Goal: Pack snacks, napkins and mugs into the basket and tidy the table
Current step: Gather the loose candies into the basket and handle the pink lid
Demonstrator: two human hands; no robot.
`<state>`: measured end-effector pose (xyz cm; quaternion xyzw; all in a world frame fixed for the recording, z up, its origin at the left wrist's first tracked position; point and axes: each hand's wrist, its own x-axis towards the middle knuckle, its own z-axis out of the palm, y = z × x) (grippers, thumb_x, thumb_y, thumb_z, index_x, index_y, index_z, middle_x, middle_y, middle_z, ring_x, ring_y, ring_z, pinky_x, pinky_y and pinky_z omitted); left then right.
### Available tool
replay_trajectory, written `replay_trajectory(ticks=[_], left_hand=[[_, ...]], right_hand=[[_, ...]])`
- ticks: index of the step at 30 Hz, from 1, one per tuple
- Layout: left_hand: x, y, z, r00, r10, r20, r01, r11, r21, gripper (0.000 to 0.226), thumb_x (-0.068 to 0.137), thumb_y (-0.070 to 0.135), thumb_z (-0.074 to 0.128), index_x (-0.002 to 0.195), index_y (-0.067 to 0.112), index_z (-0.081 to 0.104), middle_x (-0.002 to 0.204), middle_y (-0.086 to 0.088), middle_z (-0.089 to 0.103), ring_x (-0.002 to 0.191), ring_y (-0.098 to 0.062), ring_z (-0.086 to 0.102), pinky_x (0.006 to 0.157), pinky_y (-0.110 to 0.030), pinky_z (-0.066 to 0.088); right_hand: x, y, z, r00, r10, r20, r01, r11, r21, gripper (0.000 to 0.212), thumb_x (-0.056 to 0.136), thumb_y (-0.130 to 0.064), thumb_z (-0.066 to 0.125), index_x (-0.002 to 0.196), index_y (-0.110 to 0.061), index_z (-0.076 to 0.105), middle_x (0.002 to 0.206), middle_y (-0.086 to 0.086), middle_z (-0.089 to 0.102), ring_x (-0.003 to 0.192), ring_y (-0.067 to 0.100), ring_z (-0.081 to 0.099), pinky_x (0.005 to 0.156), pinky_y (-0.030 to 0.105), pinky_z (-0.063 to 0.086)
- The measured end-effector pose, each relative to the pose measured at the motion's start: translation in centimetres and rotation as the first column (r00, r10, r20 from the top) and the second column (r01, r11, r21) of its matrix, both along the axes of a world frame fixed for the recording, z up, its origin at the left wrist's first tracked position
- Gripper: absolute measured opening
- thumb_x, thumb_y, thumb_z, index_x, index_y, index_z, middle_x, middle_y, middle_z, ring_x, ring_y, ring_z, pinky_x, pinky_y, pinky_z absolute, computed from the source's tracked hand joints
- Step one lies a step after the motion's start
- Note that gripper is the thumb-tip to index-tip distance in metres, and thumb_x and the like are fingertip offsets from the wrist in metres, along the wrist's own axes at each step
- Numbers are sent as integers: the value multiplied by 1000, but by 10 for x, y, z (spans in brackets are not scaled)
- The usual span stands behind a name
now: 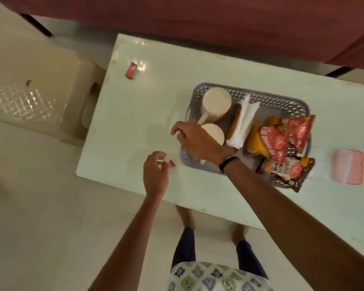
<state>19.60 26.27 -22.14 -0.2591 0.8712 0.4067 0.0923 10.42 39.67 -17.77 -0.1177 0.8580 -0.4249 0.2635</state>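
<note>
Table (135,114): right hand (194,139) over basket (267,99) rim, left hand (156,175) pinching scrap.

A pale plastic stool (40,97) stands well left of the fingers, a maroon sofa (198,19) beyond them.

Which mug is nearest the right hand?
The nearer mug: the right hand overlaps its rim. The far mug sits clear, beyond it.

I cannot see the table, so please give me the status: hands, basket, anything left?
Left hand pinching small scraps. Right hand also pinching something small. Basket packed. Red wrapper remains.
</note>
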Motion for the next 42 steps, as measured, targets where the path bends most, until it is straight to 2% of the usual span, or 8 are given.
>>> replay_trajectory(ticks=[4, 9, 17, 20, 23, 29, 37, 42], left_hand=[[6, -19, -29, 921, -369, 123, 387, 901, -196, 30, 86, 11, 60, 115, 16, 58, 115, -3, 60, 106, -24, 52, 80, -38, 52], [4, -14, -43, 846, -525, 92, 530, 809, -255, 17, 93, 10, 48, 109, 9, 52, 109, -8, 53, 98, -24, 49, 67, -32, 51], [-81, -72, -25, 998, 59, 36, -63, 989, 132, 17, 90, 3, 44, 102, -4, 55, 101, -16, 54, 84, -23, 52, 72, -18, 38], [-123, -102, -19, 978, 204, 47, -209, 958, 196, 18, 93, 14, 41, 99, 2, 53, 85, -4, 59, 72, -19, 52, 58, -19, 35], [-151, -122, -20, 971, 236, 48, -241, 944, 224, 14, 93, 24, 42, 92, 11, 47, 74, 9, 51, 65, -4, 48, 52, -19, 33], [-167, -135, -30, 967, 247, 60, -253, 921, 296, 28, 98, 36, 38, 91, 12, 50, 74, 7, 52, 66, -7, 48, 59, -21, 39], [-156, -126, -27, 960, 260, 102, -277, 844, 460, 24, 99, 31, 38, 93, 14, 55, 67, 3, 47, 60, -9, 43, 60, -27, 36], [-136, -95, -12, 964, 239, 115, -265, 847, 462, 16, 98, 20, 38, 100, 15, 53, 78, 2, 53, 66, -11, 46, 69, -30, 38]], right_hand=[[-8, -25, -21, 996, -72, 56, 73, 997, -17, 20, 97, -15, 45, 104, -9, 63, 73, -8, 57, 57, 1, 48, 54, 9, 36], [-20, -43, -34, 995, -88, 49, 86, 996, 34, 14, 93, -28, 53, 97, -19, 63, 71, -17, 60, 61, 2, 55, 58, 11, 40], [-88, -98, -33, 990, -57, -131, 91, 960, 266, 43, 96, -41, 45, 73, -6, 57, 81, 15, 69, 75, 36, 62, 68, 39, 51], [-129, -123, -42, 957, 107, -271, 11, 916, 401, 24, 97, -26, 41, 97, -13, 61, 106, 11, 64, 92, 36, 61, 77, 37, 47], [-167, -142, -53, 887, 324, -330, -105, 837, 538, 44, 93, -9, 40, 135, -21, 45, 144, 6, 42, 96, 35, 61, 82, 38, 46], [-198, -166, -74, 855, 443, -269, -151, 711, 687, 48, 96, -3, 34, 142, -16, 34, 154, 10, 28, 97, 36, 62, 78, 40, 47], [-126, -149, -95, 901, 307, -305, -71, 800, 596, 22, 94, -6, 38, 107, -6, 55, 125, 13, 50, 79, 34, 65, 57, 36, 38], [-61, -128, -68, 975, -216, -45, 220, 955, 198, 25, 89, -24, 50, 109, -12, 57, 108, 6, 60, 84, 26, 61, 72, 35, 49]])
